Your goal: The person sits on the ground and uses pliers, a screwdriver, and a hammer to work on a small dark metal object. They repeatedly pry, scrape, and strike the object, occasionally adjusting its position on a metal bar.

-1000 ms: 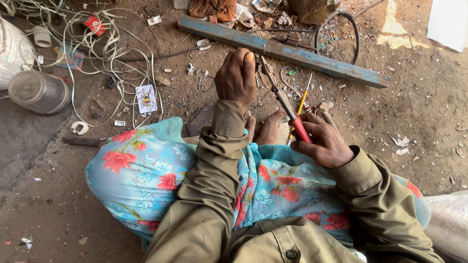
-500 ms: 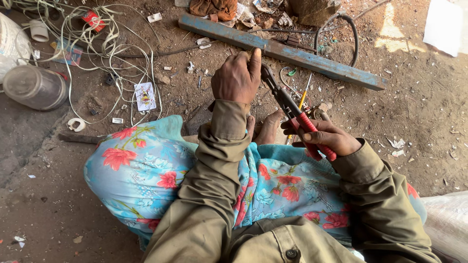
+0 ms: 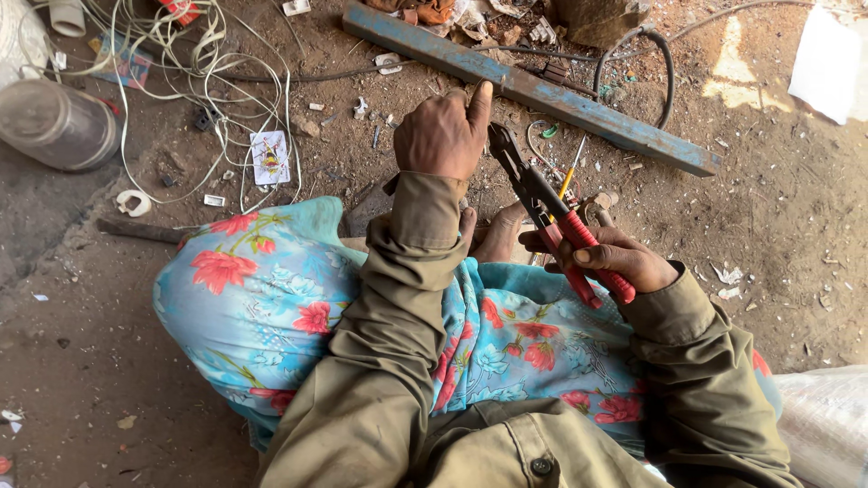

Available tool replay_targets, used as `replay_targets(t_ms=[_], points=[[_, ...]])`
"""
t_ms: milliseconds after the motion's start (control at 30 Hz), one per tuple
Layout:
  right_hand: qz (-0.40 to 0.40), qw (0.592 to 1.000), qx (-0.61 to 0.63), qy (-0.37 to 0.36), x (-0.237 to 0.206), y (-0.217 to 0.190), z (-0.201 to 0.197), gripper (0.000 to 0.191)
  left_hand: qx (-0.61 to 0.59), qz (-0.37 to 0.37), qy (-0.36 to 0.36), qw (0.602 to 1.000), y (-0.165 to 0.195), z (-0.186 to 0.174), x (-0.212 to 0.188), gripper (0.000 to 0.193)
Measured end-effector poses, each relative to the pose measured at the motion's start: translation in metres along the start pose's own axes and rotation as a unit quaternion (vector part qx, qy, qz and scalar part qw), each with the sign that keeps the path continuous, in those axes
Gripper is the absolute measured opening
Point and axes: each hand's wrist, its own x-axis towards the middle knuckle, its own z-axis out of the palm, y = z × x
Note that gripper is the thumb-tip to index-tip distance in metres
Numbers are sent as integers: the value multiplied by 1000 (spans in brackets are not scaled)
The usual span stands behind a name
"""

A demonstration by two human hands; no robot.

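- Red-handled cutters [image 3: 553,213], dark metal head up and away from the body, tilted over the bare feet [image 3: 493,237], tip close to the left thumb.
- Right hand [image 3: 615,258] wrapped tight on the red grips of the cutters, fingers closed round both; likely held so for a good squeeze.
- Left hand [image 3: 443,136] just left of the cutter head, fingers curled in, thumb stuck up; pinching something small, maybe, but too hidden to tell.
- Yellow stick-like tool [image 3: 568,176] right behind the cutters, partly hidden, seemingly lying on the ground.
- Long blue metal bar [image 3: 542,90] past the cutter tip, flat on the dirt, slanting down to the right.
- Black cable [image 3: 665,68] looping over the bar, beyond the cutters.
- Tangle of white wires [image 3: 181,63] far left of the cutters, spread loose on the ground.
- Grey jar [image 3: 54,126] on its side, left of the wires.
- Small white socket plate [image 3: 269,155] between the wires and the left hand.
- Flowered blue cloth [image 3: 262,298] over the knees, below the cutters, with olive sleeves on top.
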Motion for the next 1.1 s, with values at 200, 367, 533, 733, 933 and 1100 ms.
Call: replay_targets(t_ms=[200,367,533,733,933,1100], points=[[-11,999,-51,-2,-1,-15,17,58,13,5,12,1000,1,8,-1,77],[-11,998,-66,-9,-2,-13,16,60,19,8,1,1000,2,14,0,76],[-4,995,-85,-45,2,-2,7,37,5,24,18,1000,3,16,-2,74],[-58,980,-189,14,11,4,17,40,-14,37,22,999,2,17,-3,71],[4,958,-262,116,13,2,38,50,-125,32,7,992,0,23,0,70],[-107,864,-461,169,10,-3,49,64,-159,30,53,985,5,39,-4,72]])
